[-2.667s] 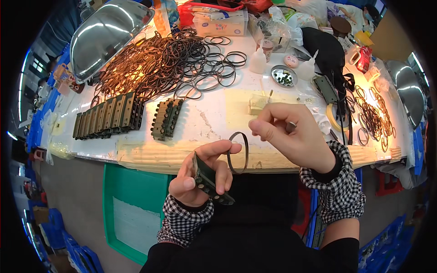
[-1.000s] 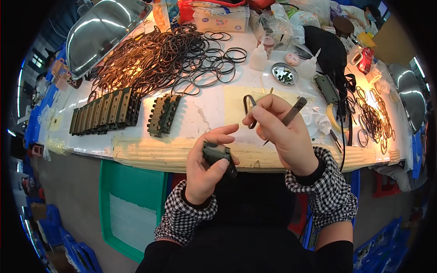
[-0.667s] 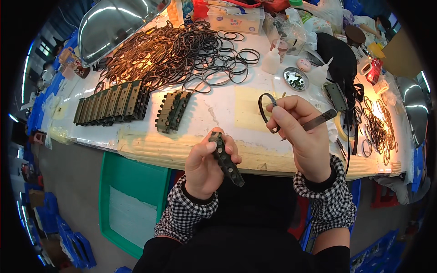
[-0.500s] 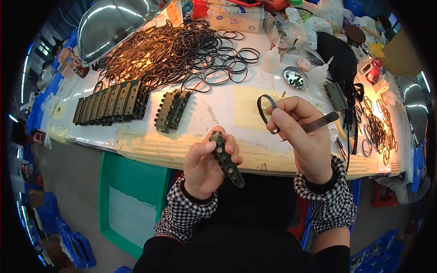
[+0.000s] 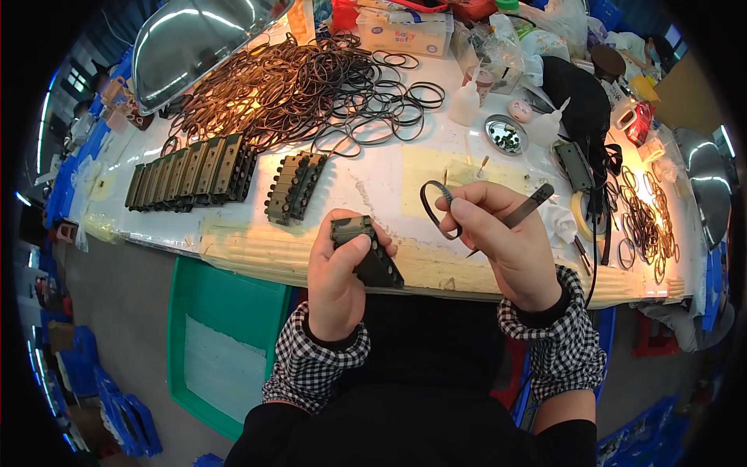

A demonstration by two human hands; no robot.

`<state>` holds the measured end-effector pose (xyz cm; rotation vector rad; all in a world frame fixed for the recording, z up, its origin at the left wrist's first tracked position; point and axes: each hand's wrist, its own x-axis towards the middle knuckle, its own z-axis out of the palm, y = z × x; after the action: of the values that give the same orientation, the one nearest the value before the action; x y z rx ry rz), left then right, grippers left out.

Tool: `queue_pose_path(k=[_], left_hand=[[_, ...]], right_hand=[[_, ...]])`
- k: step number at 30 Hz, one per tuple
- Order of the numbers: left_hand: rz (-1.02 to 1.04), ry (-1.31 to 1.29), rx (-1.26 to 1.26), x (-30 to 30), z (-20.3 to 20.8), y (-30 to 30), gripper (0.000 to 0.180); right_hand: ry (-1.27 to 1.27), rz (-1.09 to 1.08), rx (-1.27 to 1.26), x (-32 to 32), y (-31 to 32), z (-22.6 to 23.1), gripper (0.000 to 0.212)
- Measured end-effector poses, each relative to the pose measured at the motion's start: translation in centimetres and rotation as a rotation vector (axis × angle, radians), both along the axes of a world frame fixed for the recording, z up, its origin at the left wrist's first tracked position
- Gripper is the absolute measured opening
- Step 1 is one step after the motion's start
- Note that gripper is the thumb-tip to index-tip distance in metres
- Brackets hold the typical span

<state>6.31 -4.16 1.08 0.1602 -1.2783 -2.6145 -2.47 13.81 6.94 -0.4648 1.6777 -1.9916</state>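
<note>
Head view: my left hand [image 5: 337,274] is gripping a dark green block [image 5: 379,268] over the near edge of the table [image 5: 257,253]; my right hand [image 5: 506,247] is pinching a black toothed loop [image 5: 426,205] near the block, apart from it, and holding dark tweezers [image 5: 533,203].

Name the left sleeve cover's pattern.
The left sleeve cover has a black-and-white check, shown in the head view.

The studded block [image 5: 375,263] is dark green, the toothed belt [image 5: 424,205] black, the tweezers [image 5: 532,204] dark grey; toward the left edge of the white tabletop [image 5: 373,173], a row of blocks [image 5: 188,176] shows tan and dark green; beneath the yellowish front edge [image 5: 241,249], the tray [image 5: 227,297] is green; the sleeve cuffs [image 5: 562,342] are black-and-white gingham
</note>
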Motion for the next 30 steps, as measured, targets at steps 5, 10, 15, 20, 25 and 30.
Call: queue_pose_path(k=[5, 10, 15, 20, 25, 30], left_hand=[[-0.164, -0.024, 0.479, -0.4, 0.8, -0.6, 0.052], [-0.205, 0.049, 0.135, 0.0, 0.3, -0.8, 0.055], [-0.271, 0.190, 0.105, 0.4, -0.6, -1.2, 0.078], [-0.645, 0.335, 0.210, 0.1, -0.3, -1.6, 0.078], [-0.717, 0.267, 0.232, 0.4, -0.1, -1.0, 0.083], [-0.680, 0.312, 0.268, 0.4, -0.1, -1.0, 0.085]], right_hand=[[-0.221, 0.035, -0.113, -0.1, -0.2, -0.7, 0.022], [-0.334, 0.130, -0.305, -1.2, 0.7, -1.4, 0.023], [-0.315, 0.256, -0.513, -2.0, 1.5, -2.2, 0.021], [-0.351, 0.347, -0.560, -2.1, 1.5, -2.4, 0.020], [-0.369, 0.277, -0.428, -1.9, 1.5, -2.3, 0.021], [-0.370, 0.277, -0.328, -1.9, 1.4, -3.1, 0.021]])
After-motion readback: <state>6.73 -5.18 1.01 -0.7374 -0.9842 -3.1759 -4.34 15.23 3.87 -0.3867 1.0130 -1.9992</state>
